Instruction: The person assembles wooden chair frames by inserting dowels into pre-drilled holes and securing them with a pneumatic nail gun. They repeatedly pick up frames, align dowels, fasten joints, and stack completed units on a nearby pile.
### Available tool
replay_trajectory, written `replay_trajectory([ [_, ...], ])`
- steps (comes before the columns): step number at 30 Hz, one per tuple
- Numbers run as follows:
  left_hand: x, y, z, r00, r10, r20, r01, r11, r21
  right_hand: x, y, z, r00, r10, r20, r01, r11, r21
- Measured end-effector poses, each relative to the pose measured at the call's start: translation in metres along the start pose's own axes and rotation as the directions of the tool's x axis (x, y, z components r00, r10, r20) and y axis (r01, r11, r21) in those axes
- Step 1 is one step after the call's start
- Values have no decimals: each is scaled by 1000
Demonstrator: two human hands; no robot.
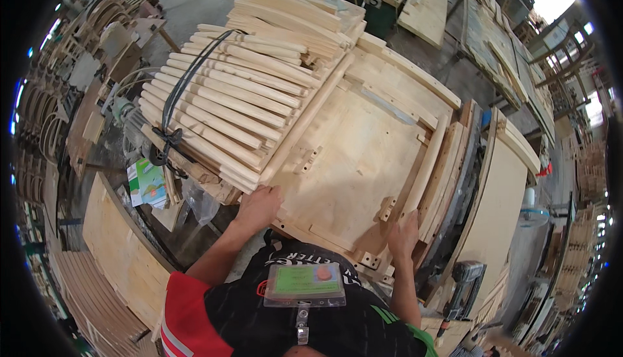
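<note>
Two hands rest on the pale plywood jig board that tops the workbench. My left hand lies flat, fingers together, on its near left corner, touching the end of the long light wooden rail that runs diagonally up the board. My right hand presses loosely curled against the near end of a curved pale wooden slat on the right edge. Along the far left edge sits a stack of rounded light wooden slats bound by a black strap. That stack leans near the rail and could slide onto my fingers if I jolt the board. Whether my right fingers actually pinch the slat I cannot tell; my chest hides the near edge, and small wooden blocks are hard to make out.
</note>
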State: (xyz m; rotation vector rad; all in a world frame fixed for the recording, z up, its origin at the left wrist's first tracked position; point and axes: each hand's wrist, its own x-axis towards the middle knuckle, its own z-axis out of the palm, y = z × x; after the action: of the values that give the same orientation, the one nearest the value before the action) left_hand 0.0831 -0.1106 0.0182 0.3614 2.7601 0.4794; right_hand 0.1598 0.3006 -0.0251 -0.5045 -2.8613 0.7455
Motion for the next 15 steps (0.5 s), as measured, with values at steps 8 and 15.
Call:
replay_trajectory([
  [8, -5, -3, 11, 993, 30, -117, -39, 996, -78, 14, -37, -34, 955, 155, 254, -46, 920, -390],
  [15, -7, 22, 11, 971, 37, -237, -110, 947, -303, 80, -223, -16, 870, -463, 171, 312, 785, 535],
])
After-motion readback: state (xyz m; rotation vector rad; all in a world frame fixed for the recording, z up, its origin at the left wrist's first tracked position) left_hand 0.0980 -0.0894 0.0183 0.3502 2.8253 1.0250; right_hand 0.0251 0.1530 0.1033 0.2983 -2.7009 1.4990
